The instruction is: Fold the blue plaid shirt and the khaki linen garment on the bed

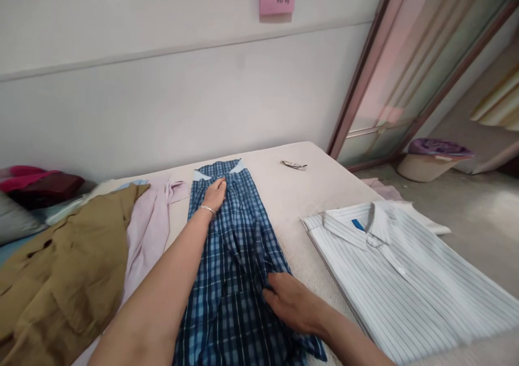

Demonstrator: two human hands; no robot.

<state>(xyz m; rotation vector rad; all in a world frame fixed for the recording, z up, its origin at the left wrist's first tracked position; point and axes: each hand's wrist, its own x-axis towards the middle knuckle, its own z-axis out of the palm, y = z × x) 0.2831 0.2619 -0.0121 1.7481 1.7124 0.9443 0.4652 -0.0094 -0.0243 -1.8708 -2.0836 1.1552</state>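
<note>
A blue plaid shirt (239,220), folded into a long narrow strip, lies in front of me with its collar end toward the wall. Just below the collar, my left hand (214,194) is closed on the cloth, fingers together, with a bracelet on the wrist. Lower down at the shirt's right side, my right hand (290,300) grips the fabric between thumb and curled fingers. Creases run through the cloth between the two hands. Its lower end reaches out of view at the bottom.
A striped white shirt (377,268) lies folded at right. Glasses (293,165) rest on the bed-like surface (279,187) near the wall. Left are an olive garment (77,258) and a pale pink garment (152,220). A lined bin (425,163) stands on the floor.
</note>
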